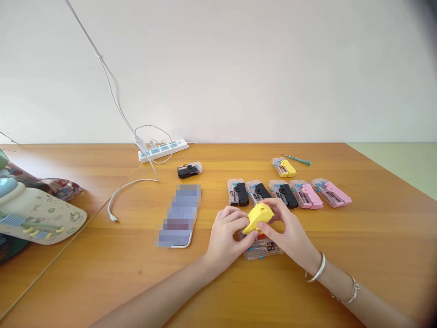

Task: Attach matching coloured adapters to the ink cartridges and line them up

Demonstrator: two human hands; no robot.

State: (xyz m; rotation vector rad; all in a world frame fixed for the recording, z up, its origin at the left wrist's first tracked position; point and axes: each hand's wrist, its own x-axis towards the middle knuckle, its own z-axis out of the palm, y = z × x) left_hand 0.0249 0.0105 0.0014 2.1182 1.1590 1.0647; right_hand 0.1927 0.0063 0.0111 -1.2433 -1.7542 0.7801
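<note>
Both of my hands hold a small yellow plastic device (258, 216) just above the wooden table (358, 255). My left hand (227, 237) pinches its lower left end. My right hand (288, 232) grips its right side with curled fingers. Under my hands lies a clear plastic package (262, 249) with printed labels. Beyond my hands stands a row of similar packaged devices, three black (259, 191) and two pink (321, 193). Farther back lie one yellow packaged device (284, 167) and one black one (189, 170).
A phone (179, 216) lies face up left of my hands. A white power strip (163, 150) with a plugged cable (129, 187) sits by the wall. A small teal screwdriver (296, 159) lies at the back right. Patterned items (37, 214) crowd the left edge.
</note>
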